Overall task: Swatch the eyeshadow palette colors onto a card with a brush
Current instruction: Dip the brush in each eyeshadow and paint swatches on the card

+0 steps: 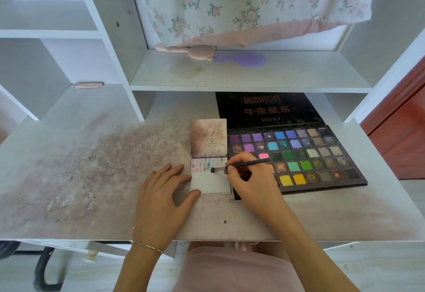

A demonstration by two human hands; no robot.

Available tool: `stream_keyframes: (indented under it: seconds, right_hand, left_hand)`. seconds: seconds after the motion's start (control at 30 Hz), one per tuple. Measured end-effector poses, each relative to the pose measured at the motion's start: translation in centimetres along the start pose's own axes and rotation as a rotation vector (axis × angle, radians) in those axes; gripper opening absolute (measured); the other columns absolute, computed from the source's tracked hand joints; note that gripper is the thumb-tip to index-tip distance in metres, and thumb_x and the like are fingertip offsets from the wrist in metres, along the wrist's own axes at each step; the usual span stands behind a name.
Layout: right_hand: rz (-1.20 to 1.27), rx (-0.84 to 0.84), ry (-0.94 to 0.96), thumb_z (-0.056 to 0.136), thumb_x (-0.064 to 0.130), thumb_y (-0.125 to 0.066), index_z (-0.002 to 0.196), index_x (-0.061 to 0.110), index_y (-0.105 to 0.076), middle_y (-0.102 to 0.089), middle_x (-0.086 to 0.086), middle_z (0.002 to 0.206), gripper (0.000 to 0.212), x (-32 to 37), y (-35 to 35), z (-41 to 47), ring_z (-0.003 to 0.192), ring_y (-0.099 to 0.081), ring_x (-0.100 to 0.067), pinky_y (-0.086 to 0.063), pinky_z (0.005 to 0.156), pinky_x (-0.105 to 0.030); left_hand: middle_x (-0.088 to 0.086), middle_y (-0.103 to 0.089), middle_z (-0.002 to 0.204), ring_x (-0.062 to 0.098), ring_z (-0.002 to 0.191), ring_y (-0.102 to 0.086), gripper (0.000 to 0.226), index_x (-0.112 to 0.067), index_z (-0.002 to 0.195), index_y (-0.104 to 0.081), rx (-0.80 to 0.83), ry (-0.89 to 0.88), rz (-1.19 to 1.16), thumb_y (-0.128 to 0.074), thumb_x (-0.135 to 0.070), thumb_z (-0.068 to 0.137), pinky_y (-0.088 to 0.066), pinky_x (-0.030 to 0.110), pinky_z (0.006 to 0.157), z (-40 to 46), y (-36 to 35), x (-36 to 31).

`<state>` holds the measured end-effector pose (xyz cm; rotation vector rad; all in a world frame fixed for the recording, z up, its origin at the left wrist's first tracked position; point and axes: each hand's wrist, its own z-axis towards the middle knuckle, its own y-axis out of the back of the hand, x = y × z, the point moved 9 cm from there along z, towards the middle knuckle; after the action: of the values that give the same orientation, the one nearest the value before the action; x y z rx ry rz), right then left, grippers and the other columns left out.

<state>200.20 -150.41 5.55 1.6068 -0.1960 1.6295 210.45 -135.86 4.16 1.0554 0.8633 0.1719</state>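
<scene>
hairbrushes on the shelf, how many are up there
2. A pink hairbrush lies at the back of the shelf, under the floral cloth; a purple hairbrush lies just right of it. The cloth may hide more.

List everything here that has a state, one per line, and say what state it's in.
eyeshadow palette: lid open, flat on desk
card: swatches along its top, lower part blank
brush: bristles at the swatch row
left hand: flat, steadying card
right hand: grips brush

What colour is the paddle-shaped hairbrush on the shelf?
The paddle-shaped hairbrush is lilac purple, seen clearly in the head view.
</scene>
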Motion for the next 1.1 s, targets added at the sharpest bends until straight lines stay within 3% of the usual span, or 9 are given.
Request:
stream_keyframes:
  seconds: [0.17,0.4,0.5,0.6,0.73,0.97,1.1]
  right_hand:
    - [0.109,-0.147,0.094,0.082,0.010,-0.055,0.080,0.034,-0.055,-0.059,0.016,0.074,0.023,0.6,1.6,-0.6,0.071,-0.058,-0.003,-0.047,0.060,-0.011]
    - [0.193,-0.256,0.079,0.081,0.016,-0.051,0.082,0.032,-0.058,-0.063,0.008,0.077,0.018,0.2,3.2,-1.4,0.072,-0.062,-0.015,-0.054,0.062,-0.028]
    - [0.177,-0.288,0.077,0.084,0.014,-0.051,0.082,0.033,-0.057,-0.063,0.006,0.075,0.020,-0.2,4.6,-2.2,0.065,-0.059,-0.013,-0.050,0.056,-0.025]
    - [0.117,-0.352,0.051,0.089,0.004,-0.050,0.084,0.033,-0.054,-0.062,0.006,0.077,0.030,-1.4,7.1,-2.9,0.076,-0.063,-0.005,-0.052,0.059,-0.016]
    - [0.026,-0.440,-0.006,0.090,0.004,-0.047,0.086,0.036,-0.052,-0.061,0.012,0.087,0.033,-3.2,10.7,-3.7,0.085,-0.061,0.005,-0.051,0.059,-0.009]
    - [-0.064,-0.663,-0.106,0.093,0.009,-0.044,0.095,0.021,-0.056,-0.062,0.001,0.088,0.017,-5.9,15.8,-4.8,0.083,-0.058,0.003,-0.044,0.055,-0.001]
    - [-0.121,-0.661,-0.136,0.093,0.013,-0.044,0.094,0.024,-0.056,-0.061,0.008,0.082,0.017,-6.3,15.7,-4.6,0.077,-0.058,0.007,-0.043,0.056,-0.001]
  left_hand:
    - [-0.001,-0.061,0.121,0.020,0.121,-0.047,0.039,-0.020,0.099,-0.068,0.003,0.000,0.001,-0.059,-0.045,0.070,-0.024,0.037,0.104,0.0,-0.1,0.0]
    - [0.000,-0.061,0.121,0.021,0.121,-0.047,0.031,-0.020,0.099,-0.068,0.011,0.001,0.005,-0.075,-0.032,0.071,-0.025,0.039,0.104,0.0,-0.2,0.1]
    - [0.001,-0.062,0.120,0.023,0.120,-0.049,0.031,-0.019,0.097,-0.069,0.000,0.003,0.012,-0.073,-0.037,0.073,-0.028,0.042,0.104,0.0,-0.1,0.0]
    - [0.003,-0.063,0.118,0.025,0.118,-0.051,0.038,-0.017,0.096,-0.070,-0.001,0.004,0.027,-0.061,-0.043,0.069,-0.032,0.045,0.102,0.0,0.1,-0.1]
    - [0.003,-0.063,0.118,0.025,0.118,-0.051,0.040,-0.016,0.096,-0.070,0.004,-0.002,0.037,-0.059,-0.044,0.069,-0.032,0.046,0.103,0.0,0.1,-0.2]
    - [0.005,-0.063,0.118,0.026,0.119,-0.050,0.038,-0.016,0.097,-0.070,0.010,0.005,0.041,-0.066,-0.044,0.072,-0.031,0.046,0.103,0.1,0.0,-0.2]
    - [0.005,-0.062,0.120,0.026,0.120,-0.049,0.037,-0.016,0.098,-0.069,0.014,0.005,0.045,-0.068,-0.043,0.073,-0.030,0.046,0.103,0.0,0.0,-0.2]
